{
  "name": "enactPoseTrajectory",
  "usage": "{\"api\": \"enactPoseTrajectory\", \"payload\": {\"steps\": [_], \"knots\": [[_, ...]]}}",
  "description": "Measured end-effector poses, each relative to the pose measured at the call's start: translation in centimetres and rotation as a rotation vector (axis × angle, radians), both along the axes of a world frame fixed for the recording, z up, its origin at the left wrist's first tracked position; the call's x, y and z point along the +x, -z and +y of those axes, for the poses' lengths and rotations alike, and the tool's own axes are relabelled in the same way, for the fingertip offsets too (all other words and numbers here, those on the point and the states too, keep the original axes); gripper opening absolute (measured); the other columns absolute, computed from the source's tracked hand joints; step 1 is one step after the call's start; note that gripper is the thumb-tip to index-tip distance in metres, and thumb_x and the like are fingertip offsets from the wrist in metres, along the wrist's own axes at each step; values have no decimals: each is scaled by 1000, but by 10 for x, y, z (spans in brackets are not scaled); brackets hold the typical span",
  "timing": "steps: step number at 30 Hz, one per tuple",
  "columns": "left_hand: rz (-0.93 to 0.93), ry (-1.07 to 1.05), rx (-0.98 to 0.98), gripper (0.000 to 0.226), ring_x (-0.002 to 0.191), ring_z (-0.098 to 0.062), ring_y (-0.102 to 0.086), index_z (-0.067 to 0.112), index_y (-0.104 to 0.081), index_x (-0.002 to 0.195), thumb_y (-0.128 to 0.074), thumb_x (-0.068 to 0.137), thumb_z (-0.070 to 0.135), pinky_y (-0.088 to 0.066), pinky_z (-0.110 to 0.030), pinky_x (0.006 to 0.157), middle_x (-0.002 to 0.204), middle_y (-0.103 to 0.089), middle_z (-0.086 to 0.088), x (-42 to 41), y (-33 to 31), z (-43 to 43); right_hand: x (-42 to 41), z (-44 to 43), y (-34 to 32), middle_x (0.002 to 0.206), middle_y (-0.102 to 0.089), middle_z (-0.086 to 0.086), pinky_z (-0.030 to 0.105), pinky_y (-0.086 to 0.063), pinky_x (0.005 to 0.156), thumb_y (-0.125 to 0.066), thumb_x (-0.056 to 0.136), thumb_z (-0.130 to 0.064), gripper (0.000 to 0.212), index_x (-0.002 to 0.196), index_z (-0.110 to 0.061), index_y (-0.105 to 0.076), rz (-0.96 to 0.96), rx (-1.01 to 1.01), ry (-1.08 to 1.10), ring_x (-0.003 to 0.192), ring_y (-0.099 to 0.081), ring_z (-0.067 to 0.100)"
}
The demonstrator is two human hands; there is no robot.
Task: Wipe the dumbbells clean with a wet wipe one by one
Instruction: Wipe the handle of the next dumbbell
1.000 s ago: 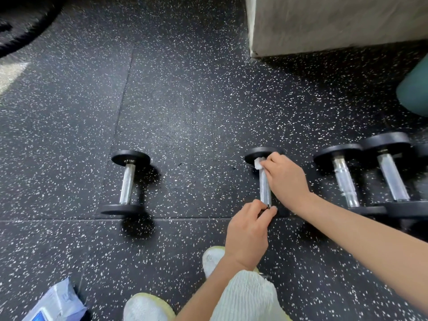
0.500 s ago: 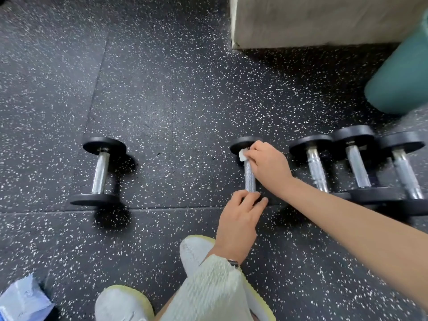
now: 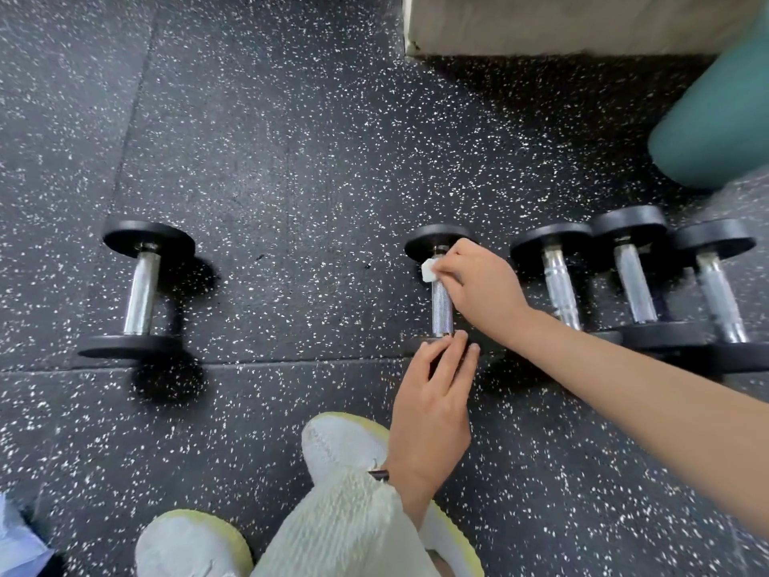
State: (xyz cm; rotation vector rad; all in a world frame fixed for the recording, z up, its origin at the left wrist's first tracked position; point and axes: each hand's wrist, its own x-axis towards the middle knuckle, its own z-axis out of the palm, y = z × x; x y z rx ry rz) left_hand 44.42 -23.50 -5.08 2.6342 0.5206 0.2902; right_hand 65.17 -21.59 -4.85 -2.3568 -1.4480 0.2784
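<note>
Although a pale blue soft pack peeks in at the bottom left corner, the work lies farther right. On the speckled black rubber floor, a lone dumbbell with round black plates and a chrome handle rests well apart from both hands.

Next comes the middle dumbbell, of the same make. Its long axis runs straight away from the person, one plate near and one far. The left hand reaches up from below, fingers nearly straight and tips pressing on the near plate (whether the thumb clasps it I cannot tell). The right hand comes in from the right and pinches a small folded white wet wipe against the far end of the handle, just under the far plate.

The bare knurled handle lies between the two hands, so the next stroke probably runs along that axis, from the far end toward the left hand.

Just beside the right wrist, three more black-and-chrome dumbbells lie parallel and close together, probably awaiting their turn. A teal padded roll sits beyond them.
</note>
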Motion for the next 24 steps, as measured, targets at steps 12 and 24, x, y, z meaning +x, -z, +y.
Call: {"api": "enactPoseTrajectory", "payload": {"steps": [12, 24], "knots": [[36, -14, 15, 62, 138, -37, -41, 5, -54, 147, -53, 85, 7, -31, -56, 121, 144, -50, -13, -6, -1, 3, -1, -18, -7, 96, -62, -12, 39, -54, 77, -70, 93, -28, 10, 99, -27, -77, 169, -41, -79, 87, -62, 11], [-30, -7, -109, 53, 128, -34, -45, 6, -59, 138, -55, 85, 9, -34, -34, 118, 135, -51, -12, -3, -7, 10, 7, -31, -26, 86, -64, -20, 23, -48, 76, -76, 87, -23, 9, 91, -31, -79, 360, -227, -176, 83, -59, -2]]}}
